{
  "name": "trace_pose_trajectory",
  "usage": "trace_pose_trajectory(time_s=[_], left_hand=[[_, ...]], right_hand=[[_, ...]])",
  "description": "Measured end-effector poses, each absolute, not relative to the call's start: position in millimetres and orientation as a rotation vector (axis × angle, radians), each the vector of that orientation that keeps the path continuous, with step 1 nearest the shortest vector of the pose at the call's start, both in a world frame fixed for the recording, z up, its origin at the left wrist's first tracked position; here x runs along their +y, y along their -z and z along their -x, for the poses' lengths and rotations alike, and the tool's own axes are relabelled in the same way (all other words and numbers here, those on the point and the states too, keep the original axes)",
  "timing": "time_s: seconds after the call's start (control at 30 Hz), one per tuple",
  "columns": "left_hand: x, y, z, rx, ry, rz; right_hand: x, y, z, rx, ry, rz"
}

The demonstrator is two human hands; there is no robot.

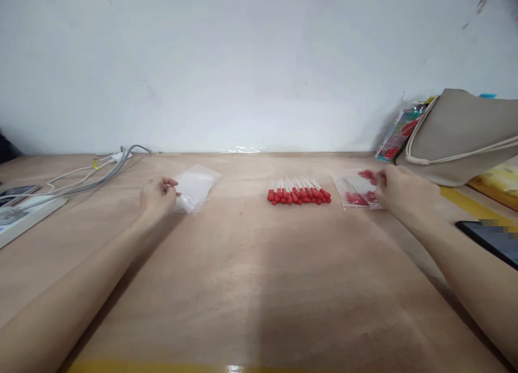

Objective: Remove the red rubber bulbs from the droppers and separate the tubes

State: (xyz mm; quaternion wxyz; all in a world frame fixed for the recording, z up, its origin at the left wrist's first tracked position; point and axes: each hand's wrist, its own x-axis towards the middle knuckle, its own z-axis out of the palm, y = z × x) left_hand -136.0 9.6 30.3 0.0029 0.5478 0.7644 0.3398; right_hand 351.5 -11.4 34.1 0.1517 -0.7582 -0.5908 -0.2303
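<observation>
My left hand (157, 196) rests on the wooden table (251, 276), fingers curled and pinching the edge of a stack of clear plastic bags (195, 188). A row of several droppers with red bulbs (298, 192) lies in the middle. To the right, my right hand (399, 189) is blurred, its fingers closed on something red over a clear bag holding red-bulbed droppers (358, 195).
A beige bag (461, 135) and a colourful packet (399, 133) stand at the back right. A dark phone (491, 241) lies at the right edge. A white power strip (24, 216) and grey cables (97, 178) sit at the left. A white wall runs behind.
</observation>
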Motion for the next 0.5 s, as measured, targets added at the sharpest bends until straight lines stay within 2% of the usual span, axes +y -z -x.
trace_pose_trajectory(time_s=[0.13,0.23,0.3,0.4,0.5], left_hand=[[3,-24,136,2.533,-0.845,-1.827],[-5,-26,124,2.723,-0.869,-2.030],[-12,-30,109,2.629,-1.031,-2.221],[-27,-32,77,1.993,-1.239,-2.399],[-46,-30,44,1.495,-1.087,-2.233]], right_hand=[[-25,-61,-351,-1.306,0.884,2.006],[-41,-85,-342,-1.222,0.749,1.815],[-51,-94,-328,-1.361,0.453,1.637],[-59,-86,-296,-1.519,-0.236,1.383],[-60,-54,-260,-1.531,-0.822,1.234]])
